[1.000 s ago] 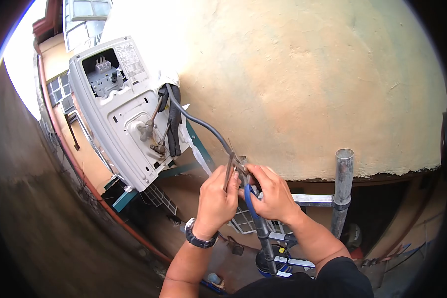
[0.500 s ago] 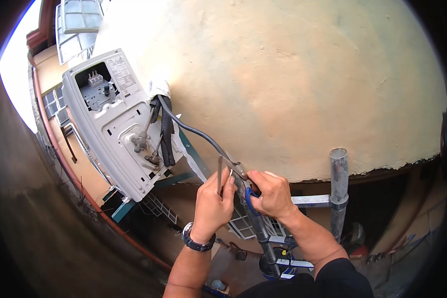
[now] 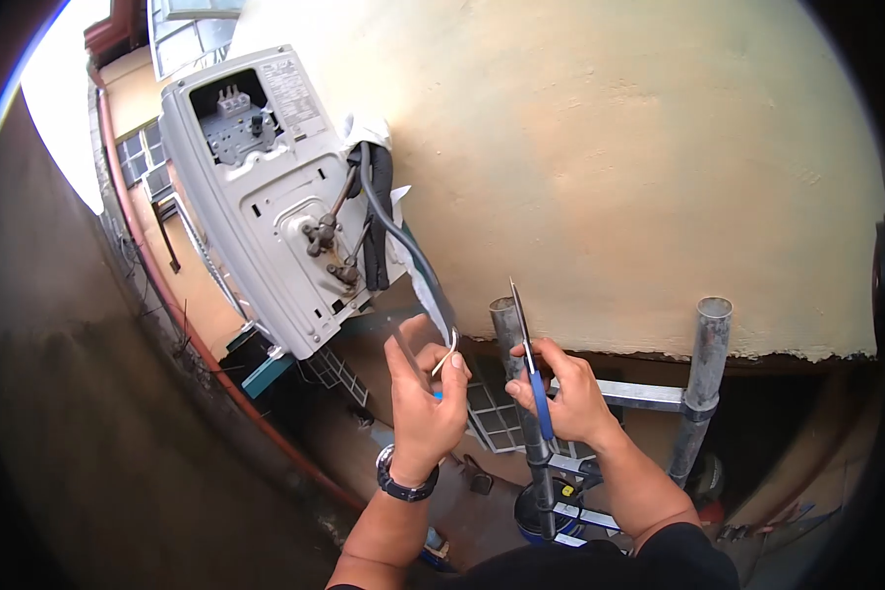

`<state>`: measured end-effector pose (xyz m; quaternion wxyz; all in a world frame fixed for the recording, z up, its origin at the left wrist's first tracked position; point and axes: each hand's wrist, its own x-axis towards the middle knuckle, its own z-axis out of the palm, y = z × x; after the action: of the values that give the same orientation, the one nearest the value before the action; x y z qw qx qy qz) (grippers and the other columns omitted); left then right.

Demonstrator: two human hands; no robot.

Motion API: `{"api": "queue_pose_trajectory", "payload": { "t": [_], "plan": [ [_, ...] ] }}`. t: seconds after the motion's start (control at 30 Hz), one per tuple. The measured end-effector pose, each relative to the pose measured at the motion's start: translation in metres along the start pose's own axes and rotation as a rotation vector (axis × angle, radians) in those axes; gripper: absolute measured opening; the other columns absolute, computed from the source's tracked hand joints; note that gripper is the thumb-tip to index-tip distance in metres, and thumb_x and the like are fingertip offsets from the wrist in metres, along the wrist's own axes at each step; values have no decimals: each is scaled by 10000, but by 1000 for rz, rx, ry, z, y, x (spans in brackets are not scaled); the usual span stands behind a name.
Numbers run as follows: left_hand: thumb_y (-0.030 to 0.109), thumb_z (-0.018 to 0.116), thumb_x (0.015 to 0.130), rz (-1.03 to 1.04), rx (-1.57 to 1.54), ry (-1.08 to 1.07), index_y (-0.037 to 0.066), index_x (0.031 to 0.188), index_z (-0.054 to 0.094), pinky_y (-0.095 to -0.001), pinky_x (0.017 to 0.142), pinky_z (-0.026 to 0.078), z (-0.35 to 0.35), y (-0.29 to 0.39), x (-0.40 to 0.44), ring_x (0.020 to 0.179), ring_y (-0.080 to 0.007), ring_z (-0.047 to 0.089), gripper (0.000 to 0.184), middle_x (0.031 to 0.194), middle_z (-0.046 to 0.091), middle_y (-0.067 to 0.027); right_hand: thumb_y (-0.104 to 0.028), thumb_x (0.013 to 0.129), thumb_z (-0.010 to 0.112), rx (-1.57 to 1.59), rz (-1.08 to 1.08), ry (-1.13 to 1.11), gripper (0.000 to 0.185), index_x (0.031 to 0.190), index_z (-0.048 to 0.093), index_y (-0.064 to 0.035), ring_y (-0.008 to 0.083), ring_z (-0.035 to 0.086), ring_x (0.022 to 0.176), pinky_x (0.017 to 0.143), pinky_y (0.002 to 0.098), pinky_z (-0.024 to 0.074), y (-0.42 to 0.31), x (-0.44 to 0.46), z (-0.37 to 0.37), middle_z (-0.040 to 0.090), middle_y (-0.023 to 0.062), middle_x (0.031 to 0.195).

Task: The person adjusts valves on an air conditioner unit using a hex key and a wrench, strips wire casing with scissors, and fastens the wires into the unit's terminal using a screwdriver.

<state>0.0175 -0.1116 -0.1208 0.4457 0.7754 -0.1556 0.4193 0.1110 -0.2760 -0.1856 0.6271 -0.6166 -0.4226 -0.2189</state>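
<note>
My left hand (image 3: 428,403), with a watch on its wrist, pinches the end of a dark grey cable (image 3: 413,258) where pale inner wires (image 3: 449,352) stick out. A thin flat metal strip (image 3: 409,352) also sits between its fingers; its kind is unclear. In my right hand (image 3: 572,398) are blue-handled scissors (image 3: 538,379), seen nearly edge-on with the point up, apart from the cable. The cable runs up to an outdoor air-conditioner unit (image 3: 256,211), whose terminal compartment (image 3: 238,123) lies uncovered. Black-insulated pipes (image 3: 378,226) hang beside its valves (image 3: 326,236).
A plastered wall (image 3: 619,177) fills the upper right. Below it rise two metal ladder rails (image 3: 713,344) (image 3: 506,329) with rungs between. Far below, a dark bucket (image 3: 536,513) stands on the ground. A teal bracket (image 3: 267,376) shows under the unit.
The scissors have come off the cable and moved right, now pointing up. Pale wires show at the cable end in my left hand. The view has shifted, so the unit appears further right.
</note>
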Motion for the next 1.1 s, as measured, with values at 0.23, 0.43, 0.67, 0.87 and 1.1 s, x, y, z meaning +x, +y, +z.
{"api": "queue_pose_trajectory", "payload": {
  "t": [0.23, 0.43, 0.67, 0.87, 1.1],
  "plan": [
    [93, 564, 1079, -6, -162, 33, 66, 1392, 378, -198, 528, 438, -26, -4, -19, 645, -77, 565, 365, 876, 613, -60, -124, 901, 803, 612, 79, -116, 447, 1298, 619, -31, 92, 636, 863, 803, 267, 521, -31, 48, 46, 707, 31, 967],
    [6, 608, 1015, 133, 28, -33, 45, 1437, 406, -199, 526, 477, -50, 0, -18, 693, -88, 626, 469, 979, 665, -87, -125, 874, 836, 750, 66, -232, 492, 1304, 611, -44, 93, 647, 935, 865, 266, 528, -40, 76, 59, 694, 28, 1021],
    [-95, 753, 743, 798, 866, -16, 51, 1359, 675, -346, 588, 560, -78, 23, 25, 764, -247, 687, 638, 1035, 704, -121, -113, 853, 806, 502, -122, -65, 437, 1248, 648, -14, 102, 653, 778, 754, 276, 533, -69, 78, 55, 746, 66, 909],
    [-71, 738, 746, 899, 891, -74, 18, 1322, 691, -337, 583, 556, -82, 42, 35, 800, -247, 702, 584, 1022, 716, -118, -75, 881, 791, 675, -205, -161, 400, 1249, 642, -19, 86, 637, 823, 795, 268, 517, -84, 92, 28, 678, -1, 846],
    [43, 624, 1027, 559, 381, 166, -40, 1200, 681, -279, 604, 501, -43, 13, 12, 716, -176, 649, 200, 1016, 718, -141, -87, 898, 826, 732, -125, -198, 494, 1322, 581, -22, 93, 623, 929, 873, 266, 531, -64, 65, 47, 691, 49, 1057]
  ]
}}
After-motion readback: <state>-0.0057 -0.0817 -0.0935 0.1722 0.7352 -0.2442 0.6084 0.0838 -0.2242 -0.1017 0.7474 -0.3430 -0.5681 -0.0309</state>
